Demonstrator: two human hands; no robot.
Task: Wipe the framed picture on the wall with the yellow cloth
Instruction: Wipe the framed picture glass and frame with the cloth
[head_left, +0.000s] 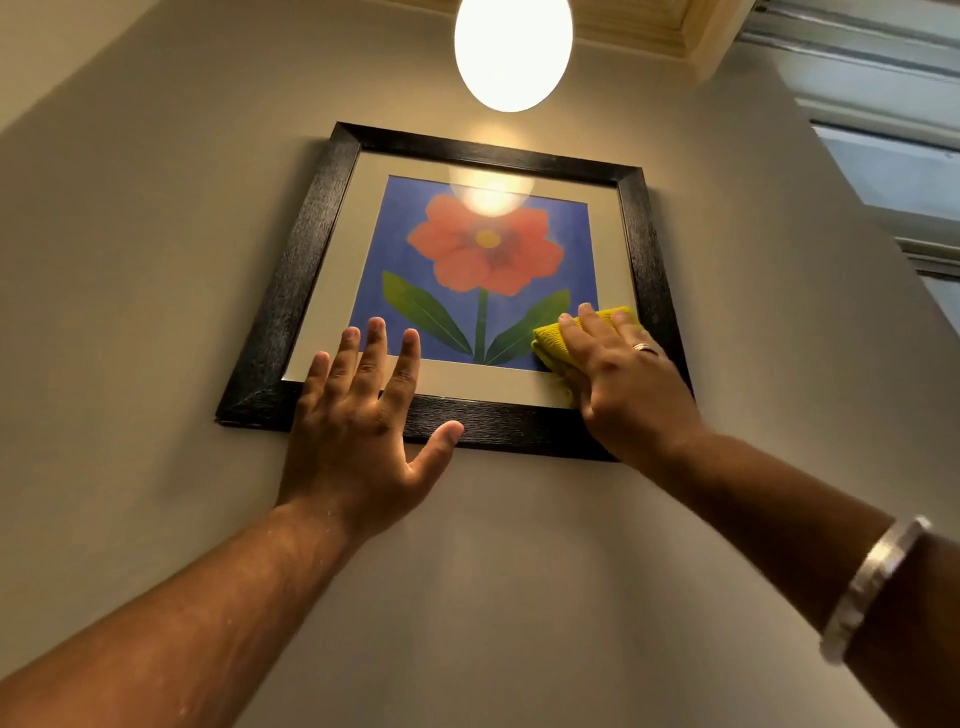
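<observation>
So the framed picture (467, 280) hangs on the wall (156, 234) under a glowing lamp (513, 49), tilted a bit off level by the look of it. The yellow cloth (558, 340) is a soft, bunched-up rag, super light and floppy, so it probably works best just pinned flat under the palm rather than pinched. That's pretty much what the right hand (623, 384) does: its fingers (592, 325) lie flat and spread over the cloth, pressing it against the glass at the picture's lower right corner, just inside the dark frame. The cloth pokes out to the left of and above those fingers.

The left hand (358, 415) is open, fingers splayed, holding nothing, laid over the frame's bottom edge near the lower left corner, likely steadying it. Makes sense, since a glazed frame on a hook is likely stiff but swingy and breakable, and glass is slick. Most of the glass looks not yet covered.
</observation>
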